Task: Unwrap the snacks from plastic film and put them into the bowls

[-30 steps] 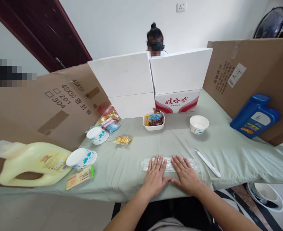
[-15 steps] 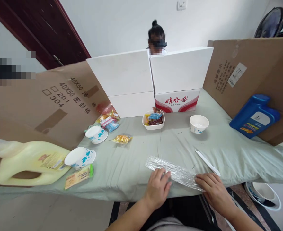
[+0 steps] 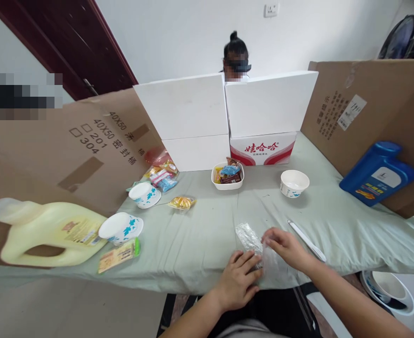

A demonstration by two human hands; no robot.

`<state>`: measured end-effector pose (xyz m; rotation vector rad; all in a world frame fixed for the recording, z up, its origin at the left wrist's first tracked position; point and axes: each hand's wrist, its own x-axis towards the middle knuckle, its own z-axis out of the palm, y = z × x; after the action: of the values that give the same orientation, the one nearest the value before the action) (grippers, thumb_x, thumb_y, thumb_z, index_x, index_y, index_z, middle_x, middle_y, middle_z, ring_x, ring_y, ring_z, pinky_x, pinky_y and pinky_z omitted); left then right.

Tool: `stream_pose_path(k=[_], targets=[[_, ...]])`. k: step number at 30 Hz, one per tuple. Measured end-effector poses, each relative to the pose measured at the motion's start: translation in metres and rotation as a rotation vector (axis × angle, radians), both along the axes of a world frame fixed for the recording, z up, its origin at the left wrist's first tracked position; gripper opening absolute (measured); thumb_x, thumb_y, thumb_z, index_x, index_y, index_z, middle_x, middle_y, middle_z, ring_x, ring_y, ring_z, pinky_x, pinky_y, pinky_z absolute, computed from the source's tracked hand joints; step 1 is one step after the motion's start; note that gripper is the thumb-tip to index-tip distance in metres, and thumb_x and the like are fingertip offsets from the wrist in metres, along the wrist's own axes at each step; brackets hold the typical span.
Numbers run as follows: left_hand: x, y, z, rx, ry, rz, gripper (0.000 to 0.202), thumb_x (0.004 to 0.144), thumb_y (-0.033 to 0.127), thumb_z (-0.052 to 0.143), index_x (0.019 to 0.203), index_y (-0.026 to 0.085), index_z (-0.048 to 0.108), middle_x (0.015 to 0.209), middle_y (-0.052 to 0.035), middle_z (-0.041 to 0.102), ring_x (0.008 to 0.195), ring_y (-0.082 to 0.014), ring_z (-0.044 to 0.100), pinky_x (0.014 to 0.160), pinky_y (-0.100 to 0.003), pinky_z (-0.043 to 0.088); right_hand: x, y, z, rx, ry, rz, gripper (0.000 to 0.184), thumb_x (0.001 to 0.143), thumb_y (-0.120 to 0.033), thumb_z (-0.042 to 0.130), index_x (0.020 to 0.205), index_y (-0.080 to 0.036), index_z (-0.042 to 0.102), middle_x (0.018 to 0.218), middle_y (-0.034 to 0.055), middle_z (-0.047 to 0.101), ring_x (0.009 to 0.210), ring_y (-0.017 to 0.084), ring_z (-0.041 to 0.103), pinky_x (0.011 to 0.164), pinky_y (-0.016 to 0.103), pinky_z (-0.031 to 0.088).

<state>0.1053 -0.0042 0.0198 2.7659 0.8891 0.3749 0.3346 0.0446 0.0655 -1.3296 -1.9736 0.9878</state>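
In the head view a crinkled strip of clear plastic film (image 3: pixel 246 237) lies near the table's front edge. My left hand (image 3: pixel 240 281) rests on its near end, palm down with the fingers spread. With finger and thumb pinched, my right hand (image 3: pixel 284 246) holds an edge of the film, which folds over and hangs loosely below that hand. To the right of my right hand lies a slim white tool (image 3: pixel 307 241), whose kind I cannot make out.
A bowl (image 3: pixel 228 187) of wrapped snacks and a paper bowl (image 3: pixel 294 188) stand farther back. Left are two tipped paper bowls (image 3: pixel 145 195), a wrapped snack (image 3: pixel 182 202), a flat packet (image 3: pixel 119 256) and a yellow jug (image 3: pixel 51 234). A blue bottle (image 3: pixel 378 173) stands right. Boxes (image 3: pixel 263 149) enclose the table; a person sits behind.
My right hand has lifted and swung left, bringing the right end of the plastic film over toward my left hand. My left hand has shifted slightly and spread out on the film.
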Motion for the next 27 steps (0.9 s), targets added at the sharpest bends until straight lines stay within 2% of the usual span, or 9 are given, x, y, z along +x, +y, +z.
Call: stream_pose_path(k=[3,5,8,13,18,22,24,27], targets=[[0.002,-0.002,-0.005,-0.042,-0.047,0.031,0.045,0.087,0.043,0.058,0.129,0.028,0.054,0.137,-0.0059,0.053,0.132,-0.0279,0.04,0.11,-0.048,0.025,-0.04,0.036,-0.013,-0.01,-0.148,-0.017,0.02,0.09,-0.023,0.043,0.092,-0.018,0.063,0.075,0.0002,0.068,0.066,0.013,0.063,0.062,0.024,0.047],[0.002,-0.003,-0.008,-0.06,-0.086,0.052,0.047,0.086,0.044,0.058,0.13,0.028,0.052,0.136,-0.0057,0.054,0.13,-0.0278,0.041,0.11,-0.049,0.025,-0.058,0.05,-0.022,0.028,-0.209,-0.014,0.018,0.088,-0.023,0.047,0.089,-0.019,0.064,0.077,0.0006,0.069,0.069,0.014,0.063,0.063,0.024,0.044],[0.0,-0.003,-0.008,-0.084,-0.113,0.059,0.051,0.085,0.041,0.06,0.132,0.026,0.05,0.136,-0.007,0.054,0.129,-0.0279,0.042,0.11,-0.05,0.027,-0.071,0.053,-0.035,0.109,-0.31,-0.023,0.018,0.089,-0.026,0.049,0.089,-0.022,0.066,0.089,0.0027,0.069,0.081,0.016,0.063,0.07,0.025,0.042],[-0.002,-0.001,-0.002,-0.125,-0.122,0.052,0.051,0.083,0.037,0.059,0.131,0.022,0.051,0.136,-0.0089,0.053,0.13,-0.0282,0.042,0.111,-0.049,0.029,-0.076,0.042,-0.05,0.227,-0.459,-0.123,0.03,0.098,-0.029,0.034,0.099,-0.02,0.063,0.096,0.0069,0.065,0.082,0.017,0.061,0.07,0.027,0.04],[-0.003,-0.003,-0.01,-0.108,-0.269,0.057,0.048,0.083,0.03,0.055,0.129,0.018,0.047,0.128,-0.0124,0.057,0.126,-0.0283,0.045,0.109,-0.051,0.033,-0.077,0.043,-0.054,0.324,-0.551,-0.19,0.025,0.097,-0.024,0.037,0.091,-0.019,0.061,0.09,0.0078,0.062,0.089,0.021,0.056,0.078,0.031,0.039],[-0.001,0.002,-0.01,-0.003,-0.455,0.145,0.039,0.089,0.026,0.044,0.127,0.015,0.045,0.12,-0.0155,0.057,0.119,-0.0264,0.05,0.101,-0.047,0.042,-0.078,0.045,-0.053,0.381,-0.578,-0.243,0.021,0.095,-0.026,0.042,0.09,-0.019,0.061,0.091,0.0091,0.06,0.091,0.023,0.051,0.082,0.034,0.038],[0.0,0.011,-0.005,0.046,-0.391,0.148,0.038,0.091,0.03,0.046,0.125,0.016,0.049,0.124,-0.0152,0.055,0.124,-0.0285,0.046,0.102,-0.049,0.039,-0.078,0.044,-0.052,0.4,-0.58,-0.273,0.018,0.093,-0.027,0.045,0.091,-0.019,0.061,0.094,0.0096,0.059,0.092,0.023,0.05,0.083,0.034,0.039],[0.0,0.026,0.002,0.036,-0.263,0.129,0.033,0.086,0.039,0.055,0.112,0.019,0.06,0.123,-0.0121,0.057,0.124,-0.0303,0.045,0.105,-0.05,0.035,-0.072,0.046,-0.052,0.426,-0.577,-0.321,0.016,0.09,-0.029,0.051,0.095,-0.019,0.061,0.101,0.0107,0.059,0.098,0.025,0.048,0.084,0.037,0.039]])
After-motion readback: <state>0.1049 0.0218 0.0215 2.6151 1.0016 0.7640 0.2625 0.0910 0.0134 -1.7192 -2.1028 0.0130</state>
